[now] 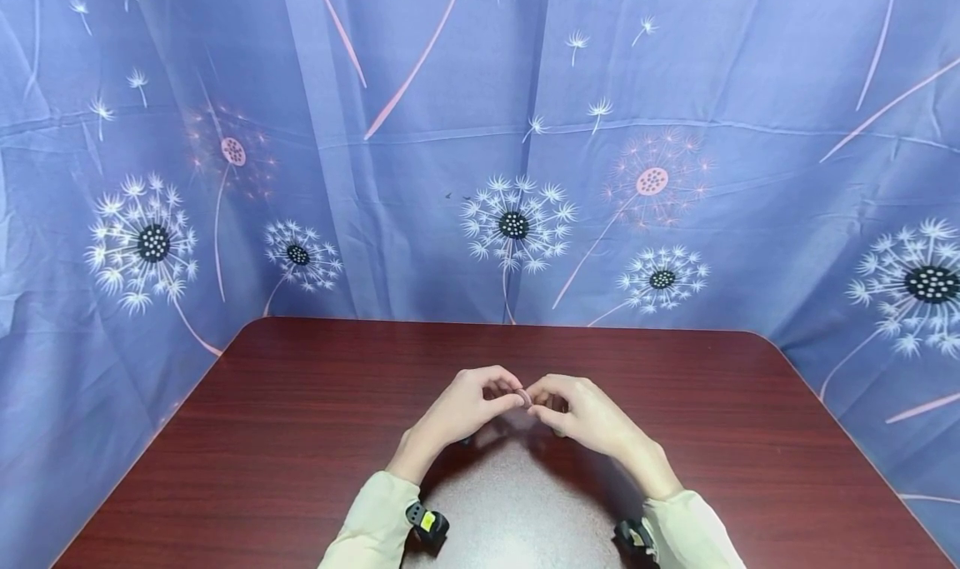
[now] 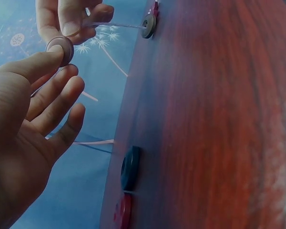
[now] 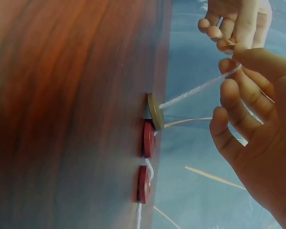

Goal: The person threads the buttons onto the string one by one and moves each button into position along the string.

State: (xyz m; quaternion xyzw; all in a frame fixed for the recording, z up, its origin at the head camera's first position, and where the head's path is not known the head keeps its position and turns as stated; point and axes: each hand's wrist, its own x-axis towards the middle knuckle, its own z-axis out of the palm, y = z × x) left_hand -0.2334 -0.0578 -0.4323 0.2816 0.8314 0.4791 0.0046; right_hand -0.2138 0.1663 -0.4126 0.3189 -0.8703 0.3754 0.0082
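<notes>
Two-handed inside desk's far edge: steady brown button pinched in left hand, squarely feed cord seemingly pinched in right hand

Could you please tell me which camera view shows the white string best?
The right wrist view: the white string runs plainly between the right hand and an olive button. Left wrist shows one thin stretch; head, none clearly.
</notes>
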